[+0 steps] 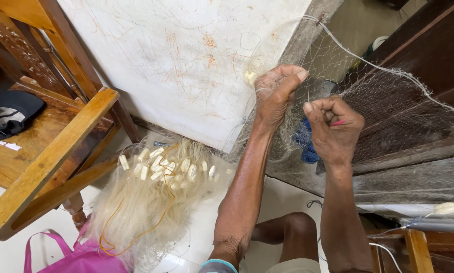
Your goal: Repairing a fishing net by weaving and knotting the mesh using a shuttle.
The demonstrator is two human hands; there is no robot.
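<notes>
Against the white board's right edge (287, 45), net (389, 111) stretched taut; left hand (276, 93) pinching mesh, right hand (334, 129) clenched on a pink needle (338, 123). Risk: pulling too hard, tearing fine mesh or slipping the hold; loose net heap with floats (156, 172) tangling below.

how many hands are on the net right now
2. The left hand pinches the fine net high up by the white wall; the right hand sits just beside and lower, closed on the mesh with a small pink tool. No other hands show.
</notes>
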